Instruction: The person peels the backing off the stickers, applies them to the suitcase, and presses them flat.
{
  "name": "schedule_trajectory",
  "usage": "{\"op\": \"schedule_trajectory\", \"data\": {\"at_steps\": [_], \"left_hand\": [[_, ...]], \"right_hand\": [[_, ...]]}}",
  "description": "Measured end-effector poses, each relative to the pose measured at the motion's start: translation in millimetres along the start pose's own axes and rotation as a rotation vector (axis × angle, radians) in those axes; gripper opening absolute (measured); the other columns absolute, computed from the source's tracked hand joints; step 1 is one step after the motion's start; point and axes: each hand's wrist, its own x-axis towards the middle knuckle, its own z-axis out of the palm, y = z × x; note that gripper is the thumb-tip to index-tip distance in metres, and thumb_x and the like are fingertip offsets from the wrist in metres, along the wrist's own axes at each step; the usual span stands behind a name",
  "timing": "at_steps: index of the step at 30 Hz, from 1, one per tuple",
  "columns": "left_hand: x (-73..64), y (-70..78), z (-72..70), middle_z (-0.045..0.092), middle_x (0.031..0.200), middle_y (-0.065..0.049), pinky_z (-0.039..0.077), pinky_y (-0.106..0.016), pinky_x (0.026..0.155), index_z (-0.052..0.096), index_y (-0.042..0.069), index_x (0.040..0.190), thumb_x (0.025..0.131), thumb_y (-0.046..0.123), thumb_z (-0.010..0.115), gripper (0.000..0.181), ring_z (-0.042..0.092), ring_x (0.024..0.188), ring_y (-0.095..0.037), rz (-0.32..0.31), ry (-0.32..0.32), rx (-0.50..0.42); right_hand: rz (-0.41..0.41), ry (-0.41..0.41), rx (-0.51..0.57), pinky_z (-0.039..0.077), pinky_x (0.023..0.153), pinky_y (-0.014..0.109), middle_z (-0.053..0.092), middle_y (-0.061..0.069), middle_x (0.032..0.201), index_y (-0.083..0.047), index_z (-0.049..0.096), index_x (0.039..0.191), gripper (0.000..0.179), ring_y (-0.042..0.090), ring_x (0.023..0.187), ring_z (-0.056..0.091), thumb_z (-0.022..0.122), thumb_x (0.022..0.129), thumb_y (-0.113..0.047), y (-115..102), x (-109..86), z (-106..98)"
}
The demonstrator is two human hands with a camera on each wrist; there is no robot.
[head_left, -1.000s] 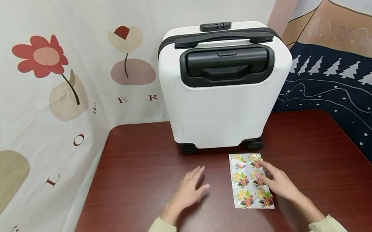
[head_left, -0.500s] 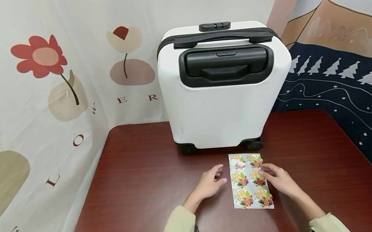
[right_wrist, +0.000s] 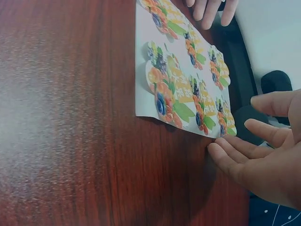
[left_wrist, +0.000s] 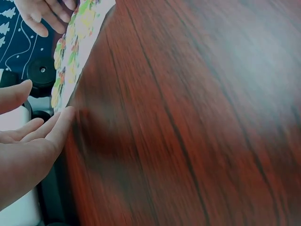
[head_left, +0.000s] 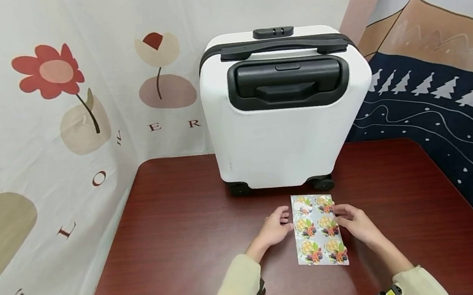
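A white sheet of fruit stickers (head_left: 318, 241) lies flat on the table, with its printed fruit clusters in two columns. Just off its left edge is my left hand (head_left: 272, 229), fingers loosely bent and thumb apart from them. My right hand (head_left: 357, 226) is at the opposite edge. In the right wrist view, the fingertips (right_wrist: 217, 147) of that hand reach the sheet's border, while its thumb stays raised. Seen from the left wrist, the left fingertips (left_wrist: 68, 113) are close to the sheet's corner; whether they touch it I cannot tell. Neither hand grips anything.
Behind the sheet stands a white suitcase (head_left: 279, 143) with a black handle recess and black wheels (head_left: 323, 184). The dark red wooden table (head_left: 176, 229) has rounded far corners. Printed cloths (head_left: 119, 83) hang at the back and along both sides.
My left hand has moved right to the sheet's left edge, its fingers bending. My right hand has drawn slightly right, off the stickers to the edge. The sheet has stayed put.
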Motion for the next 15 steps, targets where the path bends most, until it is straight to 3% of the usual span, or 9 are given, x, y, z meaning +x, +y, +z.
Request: {"op": "schedule_trajectory", "data": {"at_steps": [5, 10, 15], "left_hand": [[3.6, 1.0, 3.8, 0.055, 0.119, -0.018, 0.045, -0.037, 0.086, 0.043, -0.002, 0.13, 0.086, 0.004, 0.06, 0.048, 0.054, 0.105, -0.029, -0.011, 0.017, -0.019], [6.4, 1.3, 5.9, 0.055, 0.119, -0.018, 0.044, -0.038, 0.087, 0.043, -0.002, 0.129, 0.085, 0.003, 0.06, 0.048, 0.053, 0.106, -0.029, -0.028, 0.023, -0.04], [8.1, 1.9, 6.6, 0.054, 0.12, -0.019, 0.043, -0.038, 0.089, 0.043, -0.003, 0.129, 0.085, 0.002, 0.06, 0.048, 0.053, 0.107, -0.029, -0.03, 0.025, -0.056]], "right_hand": [[0.044, 0.022, 0.104, 0.049, 0.079, 0.033, 0.048, 0.033, 0.118, 0.015, 0.045, 0.118, 0.032, 0.04, 0.108, 0.049, 0.048, 0.088, 0.004, 2.2, 3.1, -2.7], [0.075, 0.025, 0.201, 0.05, 0.079, 0.032, 0.045, 0.036, 0.12, 0.016, 0.041, 0.12, 0.033, 0.039, 0.11, 0.048, 0.045, 0.089, 0.005, 5.2, 5.8, -4.5], [0.089, 0.029, 0.231, 0.05, 0.078, 0.032, 0.046, 0.036, 0.119, 0.016, 0.04, 0.121, 0.033, 0.036, 0.107, 0.05, 0.044, 0.09, 0.005, 6.0, 7.6, -4.6]]}}
